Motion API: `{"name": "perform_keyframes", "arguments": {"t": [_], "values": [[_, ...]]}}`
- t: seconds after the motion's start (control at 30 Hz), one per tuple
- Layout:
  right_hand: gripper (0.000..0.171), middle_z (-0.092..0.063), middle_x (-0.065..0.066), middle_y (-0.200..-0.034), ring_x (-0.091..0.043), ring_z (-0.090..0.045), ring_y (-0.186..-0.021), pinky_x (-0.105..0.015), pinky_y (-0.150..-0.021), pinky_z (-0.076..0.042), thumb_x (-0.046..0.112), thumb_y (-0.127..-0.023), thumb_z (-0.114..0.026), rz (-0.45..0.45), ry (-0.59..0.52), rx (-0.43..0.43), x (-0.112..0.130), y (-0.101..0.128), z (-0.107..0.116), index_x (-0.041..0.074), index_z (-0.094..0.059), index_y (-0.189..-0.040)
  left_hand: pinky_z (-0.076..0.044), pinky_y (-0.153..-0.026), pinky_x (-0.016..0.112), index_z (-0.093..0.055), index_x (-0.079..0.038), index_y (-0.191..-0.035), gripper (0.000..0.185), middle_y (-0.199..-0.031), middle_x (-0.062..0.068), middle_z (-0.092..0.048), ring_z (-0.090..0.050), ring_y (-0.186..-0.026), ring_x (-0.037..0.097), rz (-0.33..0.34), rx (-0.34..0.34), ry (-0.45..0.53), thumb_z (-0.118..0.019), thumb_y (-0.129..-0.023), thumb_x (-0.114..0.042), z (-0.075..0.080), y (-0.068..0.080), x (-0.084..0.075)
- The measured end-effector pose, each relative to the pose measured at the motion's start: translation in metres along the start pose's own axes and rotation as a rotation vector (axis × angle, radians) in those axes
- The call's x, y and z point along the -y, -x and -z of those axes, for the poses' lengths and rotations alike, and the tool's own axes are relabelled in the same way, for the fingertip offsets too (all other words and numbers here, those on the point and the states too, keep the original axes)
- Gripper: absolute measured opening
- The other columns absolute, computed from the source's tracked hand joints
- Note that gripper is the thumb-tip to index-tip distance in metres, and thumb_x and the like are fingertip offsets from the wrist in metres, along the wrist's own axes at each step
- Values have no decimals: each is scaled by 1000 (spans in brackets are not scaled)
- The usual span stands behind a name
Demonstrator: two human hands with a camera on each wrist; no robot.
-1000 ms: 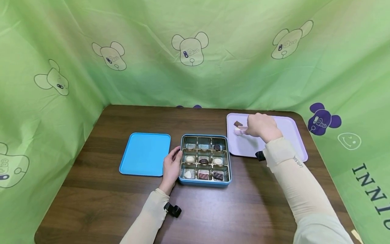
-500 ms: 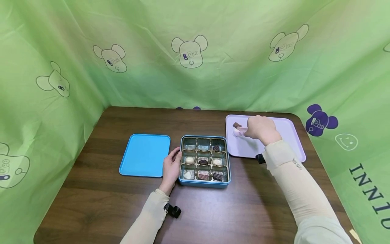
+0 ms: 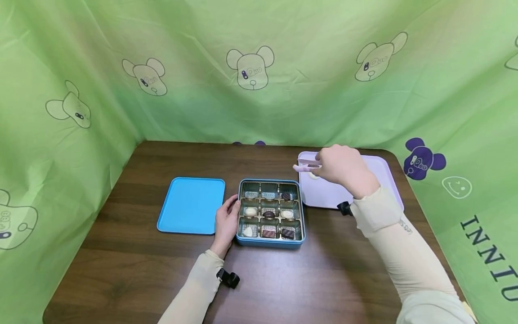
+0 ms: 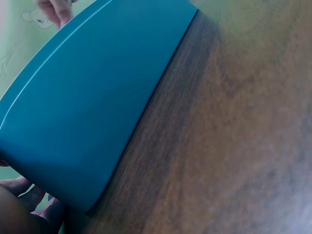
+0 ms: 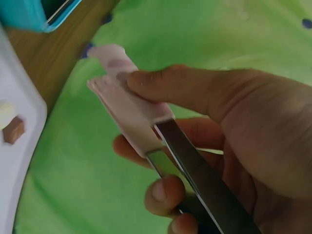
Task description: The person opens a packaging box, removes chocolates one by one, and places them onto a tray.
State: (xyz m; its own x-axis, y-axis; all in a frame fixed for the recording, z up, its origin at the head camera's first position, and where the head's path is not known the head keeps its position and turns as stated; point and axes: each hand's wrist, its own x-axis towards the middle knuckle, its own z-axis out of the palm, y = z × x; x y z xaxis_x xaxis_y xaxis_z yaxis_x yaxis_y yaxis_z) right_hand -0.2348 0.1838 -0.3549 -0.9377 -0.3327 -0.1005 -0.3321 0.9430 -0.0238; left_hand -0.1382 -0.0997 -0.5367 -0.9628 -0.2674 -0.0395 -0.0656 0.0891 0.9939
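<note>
- The bench is dark wood and carries a blue lid, a blue box and a lilac tray.
- The lilac tray holds a white sweet and a brown chocolate touching each other near its edge; in the head view the right hand covers most of that corner.
- The box has nine gold-lined cells. The front row and middle row are full, and the back right cell holds a dark piece. The other two back cells are hard to make out.
- The left hand rests relaxed against the box's left wall.
- The right hand pinches pink-tipped tongs above the tray's left edge, thumb on top.
- The tong tips are nearly together with nothing between them.
</note>
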Motion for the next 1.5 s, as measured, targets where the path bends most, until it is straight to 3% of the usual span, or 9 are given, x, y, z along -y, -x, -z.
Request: {"name": "perform_keyframes", "arguments": {"t": [0.13,0.33,0.9,1.03,1.33,1.5], "values": [[15,-62,0,-69,-24,-55,-61,-43,-54,-45,32,-87,-72,71,4,49,17,6,4,17,-76,-86,-53,-92,47,-62,-1,-136,36,-126,21,-67,-65,-113,32,2,5,5,-58,-104,-18,0,-1,0],[12,-61,2,-69,-21,-55,-63,-44,-58,-48,30,-83,-75,126,29,100,31,8,-4,19,-74,-78,-53,-91,47,-62,-2,-136,36,-125,21,-68,-66,-113,32,2,8,-4,-58,-104,-18,0,-1,0],[34,-60,-4,-71,-26,-60,-65,-55,-61,-54,38,-82,-80,169,133,106,45,-5,-32,17,-60,-65,-54,-90,47,-63,-1,-135,36,-122,21,-69,-67,-110,32,-11,4,-15,-59,-104,-19,2,-3,1],[27,-62,-6,-74,-27,-62,-68,-55,-61,-55,28,-82,-79,167,151,111,51,-7,-34,16,-60,-67,-54,-88,47,-63,-1,-135,36,-121,22,-69,-67,-109,32,-17,11,-17,-58,-104,-19,2,-2,2],[36,-67,-6,-78,-30,-65,-71,-56,-60,-54,41,-78,-84,170,173,169,58,-16,-35,15,-62,-69,-54,-89,47,-63,-2,-135,36,-122,21,-69,-67,-110,32,-10,8,-14,-58,-104,-20,2,-2,3],[28,-68,-7,-78,-27,-65,-70,-53,-61,-56,35,-81,-81,185,215,187,63,-19,-38,13,-65,-73,-54,-90,47,-62,-1,-136,37,-123,22,-69,-67,-110,32,-13,11,-4,-59,-104,-19,3,-2,2]]}}
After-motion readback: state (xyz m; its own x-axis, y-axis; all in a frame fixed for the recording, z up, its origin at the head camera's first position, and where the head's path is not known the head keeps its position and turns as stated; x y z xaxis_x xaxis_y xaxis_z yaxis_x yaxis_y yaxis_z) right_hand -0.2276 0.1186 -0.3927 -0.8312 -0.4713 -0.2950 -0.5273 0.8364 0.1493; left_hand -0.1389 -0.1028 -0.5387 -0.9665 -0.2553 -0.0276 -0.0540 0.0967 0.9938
